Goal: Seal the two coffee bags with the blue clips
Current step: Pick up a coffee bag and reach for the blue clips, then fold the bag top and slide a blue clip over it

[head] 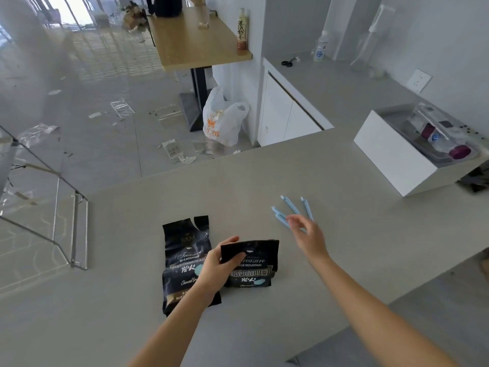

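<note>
Two black coffee bags rest on the grey counter (344,234). The left bag (185,255) lies flat with its torn top pointing away from me. The right bag (254,268) stands with its top folded over, and my left hand (219,266) pinches that folded top, thumb in front. Light blue clips (288,207) lie loose on the counter to the right of the bags, fanned out. My right hand (307,234) hovers with fingers spread just over the near ends of the clips, blurred, holding nothing that I can see.
A white open box (391,154) with packaged items stands at the counter's right. Beyond the counter's far edge are the floor with scattered plastic wrappers, a white plastic bag (225,117) and a wooden table (195,38). A glass panel with metal frame (74,229) stands left.
</note>
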The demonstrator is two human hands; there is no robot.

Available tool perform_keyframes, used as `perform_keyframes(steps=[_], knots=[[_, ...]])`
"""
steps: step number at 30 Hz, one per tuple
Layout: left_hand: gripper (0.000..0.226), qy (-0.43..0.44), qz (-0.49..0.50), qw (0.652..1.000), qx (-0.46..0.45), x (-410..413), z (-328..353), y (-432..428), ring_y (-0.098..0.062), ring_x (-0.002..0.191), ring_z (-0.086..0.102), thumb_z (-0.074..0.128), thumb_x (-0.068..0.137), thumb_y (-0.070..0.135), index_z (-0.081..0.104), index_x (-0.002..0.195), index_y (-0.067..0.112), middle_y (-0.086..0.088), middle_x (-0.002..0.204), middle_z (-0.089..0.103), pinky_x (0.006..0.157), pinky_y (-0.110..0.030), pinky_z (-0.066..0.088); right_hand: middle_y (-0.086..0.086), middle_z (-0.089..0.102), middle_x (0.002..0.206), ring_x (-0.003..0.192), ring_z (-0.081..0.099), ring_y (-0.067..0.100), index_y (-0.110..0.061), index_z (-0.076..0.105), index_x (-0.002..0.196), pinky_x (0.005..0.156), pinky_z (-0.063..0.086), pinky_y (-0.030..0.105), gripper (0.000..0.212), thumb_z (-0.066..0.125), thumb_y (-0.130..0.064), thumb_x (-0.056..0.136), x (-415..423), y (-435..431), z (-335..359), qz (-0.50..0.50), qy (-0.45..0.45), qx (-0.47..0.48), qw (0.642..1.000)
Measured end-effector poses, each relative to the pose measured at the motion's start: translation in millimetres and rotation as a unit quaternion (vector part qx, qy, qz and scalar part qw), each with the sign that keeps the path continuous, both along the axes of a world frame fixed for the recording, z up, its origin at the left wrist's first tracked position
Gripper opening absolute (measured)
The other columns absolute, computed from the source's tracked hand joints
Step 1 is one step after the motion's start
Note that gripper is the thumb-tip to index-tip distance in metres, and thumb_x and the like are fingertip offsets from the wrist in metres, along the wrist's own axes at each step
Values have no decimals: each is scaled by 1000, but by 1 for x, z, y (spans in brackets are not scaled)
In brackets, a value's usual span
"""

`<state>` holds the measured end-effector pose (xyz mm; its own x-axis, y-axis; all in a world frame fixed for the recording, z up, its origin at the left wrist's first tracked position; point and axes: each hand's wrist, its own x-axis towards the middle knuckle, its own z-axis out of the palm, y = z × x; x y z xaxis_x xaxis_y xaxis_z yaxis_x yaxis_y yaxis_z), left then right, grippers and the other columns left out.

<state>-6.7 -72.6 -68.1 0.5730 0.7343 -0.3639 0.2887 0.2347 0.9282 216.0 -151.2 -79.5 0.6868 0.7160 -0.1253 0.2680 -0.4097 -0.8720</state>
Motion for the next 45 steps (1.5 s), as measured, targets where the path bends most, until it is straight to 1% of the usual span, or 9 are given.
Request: perform_keyframes(steps=[4,10,15,21,26,32,38,42,45], knots=[[25,-11,5,1000,12,-5,-2,-7,-6,95,63,66,84,10,66,108,19,1,120,61,72,-13,53,19,58,110,104,54,33,-9,65,109,92,44,40,31,70,-12,79,35,-18,-40,-69,-51,-156,984],[12,-15,1,1000,5,-16,-10,-13,-11,109,56,75,74,7,74,78,19,3,121,56,91,-34,53,13,56,101,95,52,30,-14,63,98,78,47,36,33,80,-16,69,46,-20,-54,-31,-110,-190,975],[7,-10,25,1000,1,-5,-10,-9,-10,103,59,73,78,12,72,83,16,0,119,56,76,-16,53,13,55,104,95,48,30,-16,63,86,67,49,40,13,71,-23,78,45,-10,-52,-70,-173,-166,968],[25,5,63,998,-18,7,-7,0,-12,95,61,75,76,21,62,92,35,-3,113,59,68,-13,50,6,46,138,125,37,30,-18,37,137,99,33,50,50,55,-24,91,46,-5,-56,7,-229,-241,943],[29,4,72,996,-51,9,-7,4,-10,94,63,75,76,23,62,102,26,-9,114,63,62,-5,49,3,56,125,118,42,27,-22,48,130,106,27,49,39,54,-26,91,48,-4,-60,30,-270,-298,915],[19,-6,78,996,-51,9,-9,1,-9,94,63,74,77,24,64,92,32,-7,113,64,63,-7,49,0,65,106,109,47,28,-24,61,96,105,26,50,14,66,-25,83,53,-2,-49,-11,-222,-269,937],[27,-5,93,994,-60,7,-15,1,-9,88,68,76,74,26,67,98,22,-3,98,72,61,-10,50,9,69,93,95,58,32,-14,59,95,95,35,46,7,58,-13,88,49,-5,-36,-54,-194,-178,963],[25,-10,101,993,-68,7,-15,1,3,73,69,77,73,25,68,95,19,3,88,73,55,-5,48,4,62,76,75,60,22,-4,54,105,64,43,30,16,46,-13,94,39,-9,-11,-36,61,-78,994],[20,-10,105,992,-67,7,-15,1,3,72,69,78,71,27,69,88,23,7,82,74,55,-5,48,0,59,69,66,59,11,-11,59,108,71,48,27,19,51,-21,94,32,-21,9,67,189,-69,977]])
